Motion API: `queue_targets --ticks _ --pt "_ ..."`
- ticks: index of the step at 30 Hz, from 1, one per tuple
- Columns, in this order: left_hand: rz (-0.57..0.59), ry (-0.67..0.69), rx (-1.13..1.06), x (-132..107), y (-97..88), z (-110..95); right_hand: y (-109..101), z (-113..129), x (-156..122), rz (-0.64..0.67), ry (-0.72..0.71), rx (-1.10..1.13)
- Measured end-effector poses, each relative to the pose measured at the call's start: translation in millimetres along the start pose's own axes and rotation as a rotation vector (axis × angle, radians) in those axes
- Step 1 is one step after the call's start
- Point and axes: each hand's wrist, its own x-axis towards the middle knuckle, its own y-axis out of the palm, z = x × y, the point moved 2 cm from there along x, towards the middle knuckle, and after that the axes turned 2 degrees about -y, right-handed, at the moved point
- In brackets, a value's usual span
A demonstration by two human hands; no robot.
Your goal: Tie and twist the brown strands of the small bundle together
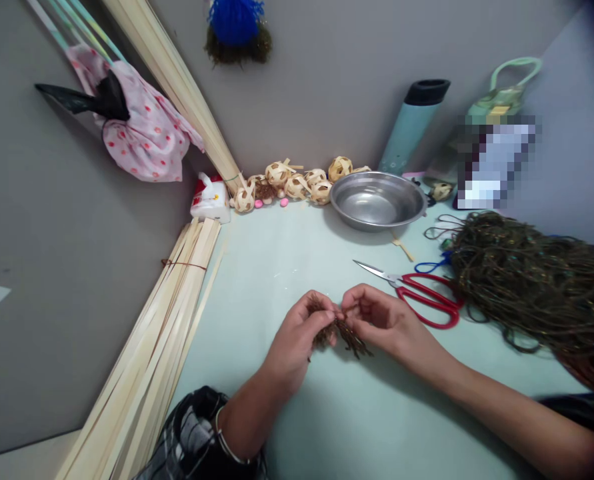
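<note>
My left hand is closed around a small brown yarn tassel, low over the pale green table. Its cut strands hang out below the fingers. Beside it, my right hand pinches with thumb and forefinger at the top of the same tassel, the fingertips of both hands nearly meeting. What exactly lies in the right pinch is partly hidden. Just past the right hand lie red-handled scissors, blades pointing left. A large heap of dark brown-green yarn sits at the right.
A steel bowl stands at the back, beside several woven strip balls. A tissue pack and bundled flat strips are on the left. A blue tumbler leans by the wall. A blue-topped tassel hangs above.
</note>
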Motion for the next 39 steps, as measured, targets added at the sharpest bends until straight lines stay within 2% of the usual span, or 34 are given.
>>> queue_targets --ticks 4,9,14,19,22,28,33,39 --pt "0.048 0.025 -0.029 -3.6 4.6 -4.9 0.7 1.3 1.6 -0.007 -0.010 0.057" --pt "-0.051 0.119 0.097 -3.9 2.1 -4.9 -0.6 3.3 3.7 -0.054 -0.026 0.082" --pt "-0.045 0.115 0.222 -1.6 0.0 -0.1 -1.5 2.8 3.5 -0.102 -0.028 0.089" --pt "0.000 0.062 0.243 -0.3 0.2 0.8 -1.1 3.2 2.1 -0.093 -0.018 0.074" --pt "0.011 0.040 0.216 0.2 -0.2 1.6 -1.2 2.8 1.6 -0.085 -0.017 0.059" --pt "-0.002 0.020 0.014 -2.7 0.7 -1.3 -0.5 2.6 1.6 -0.050 -0.008 0.068" --pt "0.053 0.080 0.036 -5.5 4.0 -4.9 1.7 2.9 1.2 -0.019 0.012 0.084" --pt "-0.055 0.162 0.207 -3.6 0.6 -0.5 0.5 -0.7 2.0 -0.036 0.018 0.089"
